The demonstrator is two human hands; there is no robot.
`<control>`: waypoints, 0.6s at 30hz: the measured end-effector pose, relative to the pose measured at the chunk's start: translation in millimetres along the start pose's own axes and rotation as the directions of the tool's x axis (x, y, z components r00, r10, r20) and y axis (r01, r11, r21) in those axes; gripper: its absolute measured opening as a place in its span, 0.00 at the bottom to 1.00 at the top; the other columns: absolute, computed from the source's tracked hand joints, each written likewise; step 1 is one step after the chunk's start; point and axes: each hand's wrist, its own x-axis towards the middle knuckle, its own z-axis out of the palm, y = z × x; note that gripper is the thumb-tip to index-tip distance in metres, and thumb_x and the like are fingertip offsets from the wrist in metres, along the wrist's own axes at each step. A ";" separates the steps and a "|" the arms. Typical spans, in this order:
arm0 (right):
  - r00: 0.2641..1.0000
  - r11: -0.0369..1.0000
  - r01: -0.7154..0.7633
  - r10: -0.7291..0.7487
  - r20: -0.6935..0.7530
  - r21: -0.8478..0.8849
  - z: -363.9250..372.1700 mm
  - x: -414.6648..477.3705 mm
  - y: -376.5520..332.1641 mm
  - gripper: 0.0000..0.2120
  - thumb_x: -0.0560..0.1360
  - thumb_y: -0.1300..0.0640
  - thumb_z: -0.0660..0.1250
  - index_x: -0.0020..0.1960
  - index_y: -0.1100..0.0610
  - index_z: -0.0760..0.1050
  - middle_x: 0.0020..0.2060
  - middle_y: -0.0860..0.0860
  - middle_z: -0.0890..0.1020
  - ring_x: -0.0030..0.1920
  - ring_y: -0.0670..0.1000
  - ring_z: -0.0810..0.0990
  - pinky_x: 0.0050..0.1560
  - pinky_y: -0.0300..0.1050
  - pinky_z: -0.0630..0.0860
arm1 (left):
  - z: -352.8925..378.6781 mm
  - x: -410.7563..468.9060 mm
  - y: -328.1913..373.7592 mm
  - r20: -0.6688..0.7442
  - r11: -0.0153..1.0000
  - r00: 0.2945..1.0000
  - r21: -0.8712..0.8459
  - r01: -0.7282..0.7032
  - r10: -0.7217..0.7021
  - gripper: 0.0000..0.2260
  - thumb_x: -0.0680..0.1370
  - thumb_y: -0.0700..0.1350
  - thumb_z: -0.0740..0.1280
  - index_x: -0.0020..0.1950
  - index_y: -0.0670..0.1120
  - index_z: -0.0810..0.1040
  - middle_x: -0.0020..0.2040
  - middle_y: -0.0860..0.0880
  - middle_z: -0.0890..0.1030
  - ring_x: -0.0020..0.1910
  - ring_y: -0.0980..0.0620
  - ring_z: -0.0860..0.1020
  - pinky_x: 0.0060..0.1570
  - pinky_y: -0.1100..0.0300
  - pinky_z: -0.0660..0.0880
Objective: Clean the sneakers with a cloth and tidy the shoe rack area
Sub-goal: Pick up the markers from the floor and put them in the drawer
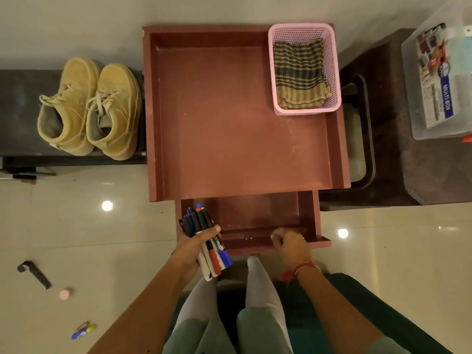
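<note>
Tidying is under way; by the look of it, cleaning has not begun. The sneakers (86, 108) stand paired at 10 o'clock. The cloth (301, 75) lies folded in the basket (301, 31) at 1 o'clock.

The left hand (196, 244) grips the markers (204, 223) over the open drawer (268, 213) at 6 o'clock. The right hand (291, 245) is curled at the drawer front, apart from the left; whether it grips cannot be told.

Small items (67, 293) lie on the floor at 8 o'clock.

The box (439, 80) at 2 o'clock reads "MULTI-BOX". The marker print is illegible.

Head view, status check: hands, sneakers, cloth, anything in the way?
Left hand grips markers above open drawer; right hand curled at drawer front, grip unclear. Sneakers paired on dark bench, cloth folded in pink basket. Nothing blocks them.
</note>
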 end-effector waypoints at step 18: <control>0.902 0.824 -0.223 -0.029 0.431 0.521 -52.3 -35.5 -3.8 0.08 0.72 0.54 0.70 0.44 0.59 0.80 0.41 0.53 0.82 0.43 0.50 0.80 0.42 0.40 0.76 | 25.0 18.0 -16.4 -0.007 0.996 0.998 0.062 0.071 -0.070 0.11 0.72 0.46 0.73 0.52 0.43 0.81 0.47 0.46 0.84 0.49 0.49 0.82 0.48 0.53 0.75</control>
